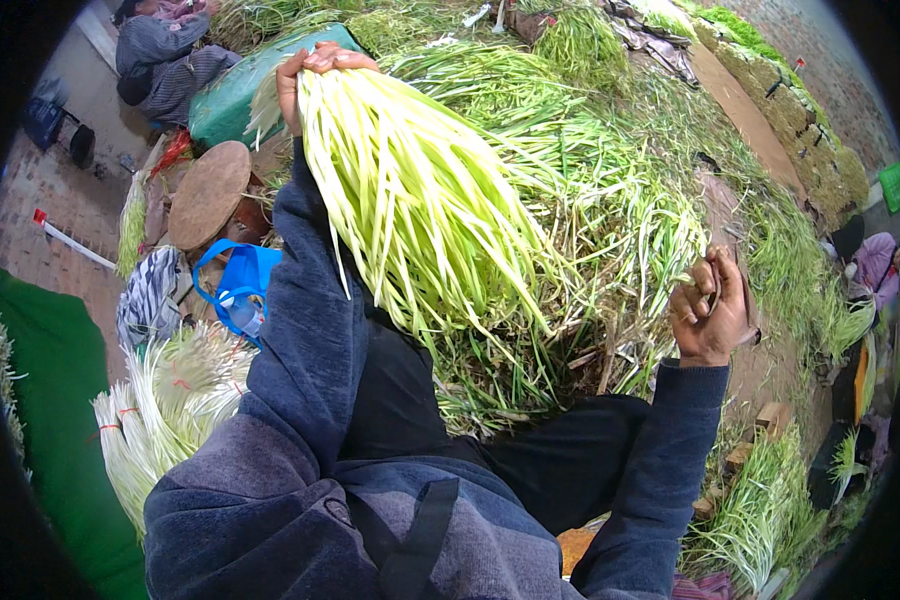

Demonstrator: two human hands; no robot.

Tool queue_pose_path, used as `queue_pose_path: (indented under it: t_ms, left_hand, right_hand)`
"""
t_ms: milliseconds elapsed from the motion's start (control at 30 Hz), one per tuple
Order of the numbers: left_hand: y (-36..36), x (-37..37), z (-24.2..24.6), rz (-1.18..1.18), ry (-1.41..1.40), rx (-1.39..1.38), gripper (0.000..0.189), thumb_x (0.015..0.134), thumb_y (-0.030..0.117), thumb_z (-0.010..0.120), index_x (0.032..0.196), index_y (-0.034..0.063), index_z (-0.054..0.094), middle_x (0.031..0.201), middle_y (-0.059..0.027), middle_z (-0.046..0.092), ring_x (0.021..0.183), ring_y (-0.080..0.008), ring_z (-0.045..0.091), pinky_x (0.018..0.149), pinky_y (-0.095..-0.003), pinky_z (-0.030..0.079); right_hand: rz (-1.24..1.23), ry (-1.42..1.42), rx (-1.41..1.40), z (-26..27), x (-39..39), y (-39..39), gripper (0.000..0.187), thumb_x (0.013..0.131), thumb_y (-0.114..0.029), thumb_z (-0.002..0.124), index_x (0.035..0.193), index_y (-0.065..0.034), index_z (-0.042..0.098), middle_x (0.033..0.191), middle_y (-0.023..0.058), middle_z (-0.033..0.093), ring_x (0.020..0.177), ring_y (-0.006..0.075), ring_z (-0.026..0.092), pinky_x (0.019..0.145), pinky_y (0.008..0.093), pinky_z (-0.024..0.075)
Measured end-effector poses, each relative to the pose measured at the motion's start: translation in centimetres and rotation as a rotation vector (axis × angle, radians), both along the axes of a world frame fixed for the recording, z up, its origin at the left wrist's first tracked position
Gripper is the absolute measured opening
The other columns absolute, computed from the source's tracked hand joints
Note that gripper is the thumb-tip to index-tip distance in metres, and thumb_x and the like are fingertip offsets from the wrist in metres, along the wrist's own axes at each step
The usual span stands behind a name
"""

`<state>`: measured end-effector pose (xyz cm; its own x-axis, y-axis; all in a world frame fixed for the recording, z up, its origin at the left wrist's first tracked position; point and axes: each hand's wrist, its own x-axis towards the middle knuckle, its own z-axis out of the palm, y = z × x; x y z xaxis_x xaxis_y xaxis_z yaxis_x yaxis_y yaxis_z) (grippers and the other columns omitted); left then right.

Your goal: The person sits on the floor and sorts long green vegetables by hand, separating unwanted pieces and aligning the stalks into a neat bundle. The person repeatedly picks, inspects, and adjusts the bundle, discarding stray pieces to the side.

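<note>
My left hand (pixel 316 71) is raised at the upper left, closed around the pale ends of a bunch of long leafy stalks (pixel 412 202). The yellow-green leaves hang and fan out down to the right over my lap. To the right, my right hand (pixel 712 304) is held up with curled fingers around a thin, dark, flat thing, whose kind I cannot tell. Between and beyond the hands lies a large heap of loose green stalks (pixel 607 165), with withered trimmings near my legs.
Tied pale bundles (pixel 172 390) lie at my left beside a green cloth (pixel 52 420). A blue bag (pixel 244 285) and a round brown board (pixel 210 195) stand near my left arm. A person (pixel 169 60) sits at the upper left; others are at the right edge.
</note>
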<state>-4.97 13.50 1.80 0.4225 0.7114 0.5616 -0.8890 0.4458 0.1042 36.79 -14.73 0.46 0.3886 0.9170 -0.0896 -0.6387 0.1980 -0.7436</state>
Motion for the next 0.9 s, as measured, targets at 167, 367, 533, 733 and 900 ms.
queue_pose_path:
  t_ms: [167, 367, 533, 733, 900]
  left_hand:
    - [-0.2, 0.5, 0.1, 0.021, -0.029, -0.019, 0.019, 0.097, 0.015, 0.06, 0.079, 0.0088, 0.057, 0.077, -0.0011, 0.065, 0.076, -0.0123, 0.063, 0.093, -0.0322, 0.051]
    - [0.2, 1.1, -0.1, 0.002, -0.027, -0.008, 0.018, 0.095, 0.015, 0.06, 0.079, 0.0087, 0.057, 0.076, -0.0011, 0.064, 0.075, -0.0127, 0.062, 0.092, -0.0317, 0.051]
    - [0.5, 1.1, -0.3, 0.105, 0.044, -0.015, 0.018, 0.094, 0.016, 0.062, 0.079, 0.0069, 0.057, 0.077, -0.0017, 0.066, 0.075, -0.013, 0.063, 0.093, -0.0316, 0.051]
    - [0.7, 1.2, -0.4, 0.091, 0.019, -0.036, 0.017, 0.093, 0.016, 0.062, 0.079, 0.008, 0.057, 0.077, -0.0012, 0.066, 0.075, -0.0133, 0.063, 0.092, -0.0323, 0.05]
    - [0.8, 1.2, -0.4, 0.057, 0.03, -0.027, 0.016, 0.093, 0.016, 0.062, 0.079, 0.0088, 0.057, 0.078, -0.0001, 0.066, 0.076, -0.0134, 0.063, 0.094, -0.034, 0.049]
  right_hand:
    - [0.365, -0.708, -0.134, 0.9, -5.3, -0.6, 0.019, 0.1, -0.01, 0.064, 0.117, -0.0048, 0.073, 0.068, -0.0038, 0.06, 0.05, 0.0014, 0.047, 0.043, 0.02, 0.0384]
    - [0.432, -1.382, 0.054, -1.4, -12.9, 1.3, 0.015, 0.093, -0.008, 0.071, 0.106, -0.0033, 0.075, 0.093, 0.0144, 0.079, 0.077, 0.0236, 0.078, 0.069, 0.0327, 0.0607]
    - [0.047, -1.489, 0.247, -2.8, -15.5, 2.1, 0.021, 0.092, -0.013, 0.077, 0.11, -0.0037, 0.072, 0.092, 0.0165, 0.076, 0.078, 0.0319, 0.077, 0.068, 0.0375, 0.0606]
    - [-0.022, -1.554, 0.269, -3.9, -16.8, 3.3, 0.027, 0.089, -0.011, 0.081, 0.113, -0.0022, 0.073, 0.095, 0.0159, 0.077, 0.077, 0.0283, 0.077, 0.068, 0.0347, 0.0608]
    - [-0.014, -1.627, 0.208, -4.1, -17.3, 3.9, 0.026, 0.088, -0.006, 0.08, 0.112, -0.0016, 0.074, 0.097, 0.016, 0.078, 0.077, 0.0289, 0.077, 0.069, 0.0338, 0.0614]
